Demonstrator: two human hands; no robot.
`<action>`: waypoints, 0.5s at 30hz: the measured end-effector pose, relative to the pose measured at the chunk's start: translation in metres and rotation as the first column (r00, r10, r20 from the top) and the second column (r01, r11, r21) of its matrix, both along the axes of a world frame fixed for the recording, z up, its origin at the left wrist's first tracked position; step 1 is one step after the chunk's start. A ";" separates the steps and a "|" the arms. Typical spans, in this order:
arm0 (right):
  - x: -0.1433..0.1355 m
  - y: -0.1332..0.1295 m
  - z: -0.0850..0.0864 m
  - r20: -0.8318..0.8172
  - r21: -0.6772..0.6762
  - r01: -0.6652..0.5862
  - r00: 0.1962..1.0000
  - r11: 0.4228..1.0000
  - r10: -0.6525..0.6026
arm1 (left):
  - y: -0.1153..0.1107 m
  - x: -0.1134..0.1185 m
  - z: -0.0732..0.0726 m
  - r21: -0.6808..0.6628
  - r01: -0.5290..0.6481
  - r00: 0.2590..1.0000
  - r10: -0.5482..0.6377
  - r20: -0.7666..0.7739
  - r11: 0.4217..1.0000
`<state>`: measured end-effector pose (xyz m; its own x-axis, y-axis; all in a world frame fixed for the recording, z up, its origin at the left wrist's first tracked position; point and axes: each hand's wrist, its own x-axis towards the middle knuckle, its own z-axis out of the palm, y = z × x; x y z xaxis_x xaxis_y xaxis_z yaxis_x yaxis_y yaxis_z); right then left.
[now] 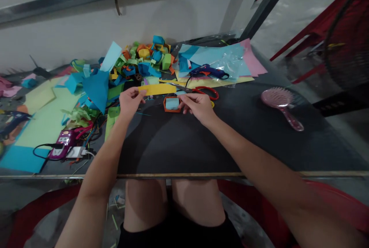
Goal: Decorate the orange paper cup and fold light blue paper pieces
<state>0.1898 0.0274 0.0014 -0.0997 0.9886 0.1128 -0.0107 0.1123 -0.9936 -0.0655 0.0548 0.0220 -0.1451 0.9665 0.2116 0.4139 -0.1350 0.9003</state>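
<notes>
Pinched between the fingers of my left hand [132, 100] is the left end of a yellow paper strip [158, 89], stretched out level above the dark table. My right hand [198, 105] is closed, thumb and fingers together near the strip's right end; what they hold, if anything, is too small to make out. By its fingertips shows a small light blue piece of paper [181, 92]. Just below lies a small orange paper frame [172, 110] with a light blue piece [172, 103] inside, close to my right fingers. Red-handled scissors [211, 93] lie behind my right hand, blades pointing left.
Folded coloured papers [144, 58] are heaped at the back. A blue glue gun [209, 71] rests by plastic-covered sheets [230, 56]. A pink hairbrush [279, 100] is at right. Paper sheets [43, 117], a purple power strip [62, 143] and cables fill the left.
</notes>
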 end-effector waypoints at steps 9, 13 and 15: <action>-0.005 0.001 -0.015 0.132 0.102 0.008 0.991 0.995 -0.021 | -0.003 -0.054 0.018 0.109 -0.550 0.583 0.474 -0.660 0.828; -0.007 -0.004 -0.014 0.204 0.126 -0.011 0.979 0.992 -0.015 | -0.015 -0.055 0.034 -0.148 -0.524 0.550 0.202 -0.810 0.839; -0.007 -0.005 -0.014 0.220 0.141 -0.008 0.975 0.990 -0.024 | -0.016 -0.068 0.035 -0.259 -0.570 0.520 0.098 -0.848 0.779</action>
<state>0.1830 0.0227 -0.0130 -0.1296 0.9653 0.2265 0.2086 0.2499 -0.9456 -0.1339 0.0386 0.0569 -0.4921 0.8700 -0.0298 0.8647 0.4924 0.0991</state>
